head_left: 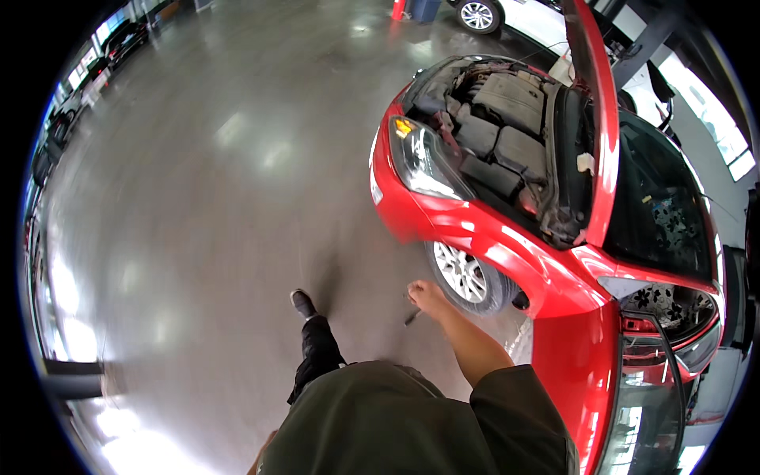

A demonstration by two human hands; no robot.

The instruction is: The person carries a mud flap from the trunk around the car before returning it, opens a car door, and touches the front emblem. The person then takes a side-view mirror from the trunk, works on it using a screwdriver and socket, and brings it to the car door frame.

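Observation:
My right hand [428, 297] is closed and held out beside the front wheel [460, 273] of a red car [507, 252]. A slim dark tool [412, 318] sticks out below the fist; its exact kind is too small to make out. The car's hood [606, 119] stands raised, baring the engine bay [507, 131] with its dusty dark covers. Of my left arm only a sliver shows at the lower edge, beside my dark shirt; the left hand is out of sight.
An open red car door [578, 380] is close on my right. The grey floor [214, 222] spreads ahead and left, and one shoe [302, 302] steps forward on it. A white car [534, 22], a blue bin [425, 10] and a red object [398, 9] stand farther off.

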